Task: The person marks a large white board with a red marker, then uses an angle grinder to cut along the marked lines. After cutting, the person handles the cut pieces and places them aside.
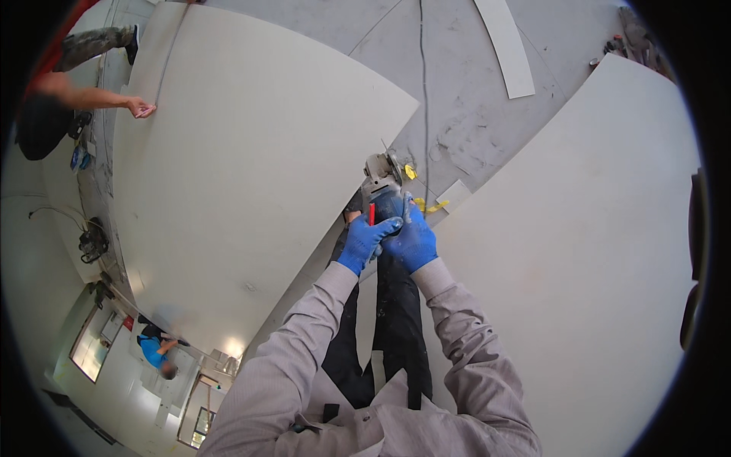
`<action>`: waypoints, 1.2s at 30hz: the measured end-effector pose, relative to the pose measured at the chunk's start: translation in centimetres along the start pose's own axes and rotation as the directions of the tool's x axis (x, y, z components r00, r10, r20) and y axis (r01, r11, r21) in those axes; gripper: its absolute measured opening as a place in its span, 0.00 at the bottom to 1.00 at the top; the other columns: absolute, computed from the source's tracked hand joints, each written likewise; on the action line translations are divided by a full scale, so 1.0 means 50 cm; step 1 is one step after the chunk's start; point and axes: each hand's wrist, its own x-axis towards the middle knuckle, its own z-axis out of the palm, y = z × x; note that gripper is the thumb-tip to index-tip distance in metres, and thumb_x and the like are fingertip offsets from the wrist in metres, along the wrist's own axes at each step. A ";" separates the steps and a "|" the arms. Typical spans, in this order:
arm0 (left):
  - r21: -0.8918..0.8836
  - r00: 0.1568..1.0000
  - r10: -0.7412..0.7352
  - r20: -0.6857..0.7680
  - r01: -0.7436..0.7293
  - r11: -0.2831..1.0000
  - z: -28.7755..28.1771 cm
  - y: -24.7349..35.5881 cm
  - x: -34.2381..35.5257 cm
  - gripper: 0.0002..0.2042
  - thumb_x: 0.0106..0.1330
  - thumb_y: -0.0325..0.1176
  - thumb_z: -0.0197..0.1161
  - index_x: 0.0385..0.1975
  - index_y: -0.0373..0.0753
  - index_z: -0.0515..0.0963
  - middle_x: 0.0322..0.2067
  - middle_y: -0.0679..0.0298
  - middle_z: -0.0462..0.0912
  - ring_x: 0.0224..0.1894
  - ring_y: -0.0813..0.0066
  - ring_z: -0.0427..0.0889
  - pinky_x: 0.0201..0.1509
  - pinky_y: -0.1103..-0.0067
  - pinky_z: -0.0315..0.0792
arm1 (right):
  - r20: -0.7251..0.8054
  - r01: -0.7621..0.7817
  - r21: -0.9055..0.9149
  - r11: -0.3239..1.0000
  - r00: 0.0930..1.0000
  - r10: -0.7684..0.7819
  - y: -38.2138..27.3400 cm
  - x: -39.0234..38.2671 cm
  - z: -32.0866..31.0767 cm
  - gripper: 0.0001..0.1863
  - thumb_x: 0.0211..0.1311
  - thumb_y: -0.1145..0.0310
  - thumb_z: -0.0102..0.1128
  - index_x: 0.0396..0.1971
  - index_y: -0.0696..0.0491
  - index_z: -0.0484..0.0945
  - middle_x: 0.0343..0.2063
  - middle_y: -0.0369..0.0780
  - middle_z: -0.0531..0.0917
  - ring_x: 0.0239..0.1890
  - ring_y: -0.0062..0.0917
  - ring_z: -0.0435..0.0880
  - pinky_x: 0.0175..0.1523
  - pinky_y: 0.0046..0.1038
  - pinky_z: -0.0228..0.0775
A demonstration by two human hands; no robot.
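Observation:
Both my hands wear blue gloves and are closed around an angle grinder (383, 183). Its grey head and disc point away from me, over the edge of a large pale board. My left hand (364, 242) grips the dark blue body from the left; my right hand (413, 238) wraps it from the right. A thin red stick (371, 213) stands up beside my left thumb; whether the hand holds it I cannot tell. The large pale board (251, 152) fills the left side, its corner just beyond the grinder. Another large pale board (579, 266) lies to my right.
A cable (424, 84) runs across the grey floor (373, 30) near yellow scraps (435, 206). A narrow pale strip (506, 49) lies farther off. At far left, a co-worker's hand (141, 107) touches a line along the board. Another person in blue (154, 349) is at lower left.

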 end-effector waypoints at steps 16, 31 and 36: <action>-0.185 0.967 0.249 0.043 -0.238 0.954 -0.071 -0.151 0.324 0.19 0.79 0.39 0.58 0.61 0.33 0.77 0.39 0.63 0.86 0.34 0.73 0.84 0.39 0.75 0.79 | -0.201 0.089 0.807 0.584 0.971 0.129 -0.039 0.052 0.025 0.39 0.48 0.69 0.79 0.61 0.60 0.70 0.45 0.43 0.84 0.45 0.24 0.85 0.53 0.31 0.79; 0.547 0.792 0.575 -0.205 -0.394 0.738 -0.347 0.223 0.131 0.26 0.79 0.32 0.52 0.75 0.39 0.62 0.29 0.65 0.79 0.24 0.77 0.81 0.22 0.80 0.75 | -0.448 0.205 0.798 0.567 0.831 0.330 0.015 0.337 0.196 0.48 0.45 0.67 0.76 0.68 0.63 0.63 0.52 0.52 0.80 0.52 0.39 0.83 0.59 0.36 0.77; 0.664 0.743 0.669 -0.014 -0.493 0.562 -0.321 0.290 0.308 0.23 0.76 0.30 0.57 0.70 0.34 0.70 0.40 0.61 0.82 0.24 0.81 0.80 0.23 0.84 0.73 | -0.641 0.297 0.679 0.671 0.685 0.346 -0.010 0.533 0.329 0.50 0.45 0.64 0.77 0.68 0.64 0.62 0.55 0.55 0.78 0.57 0.45 0.83 0.62 0.39 0.76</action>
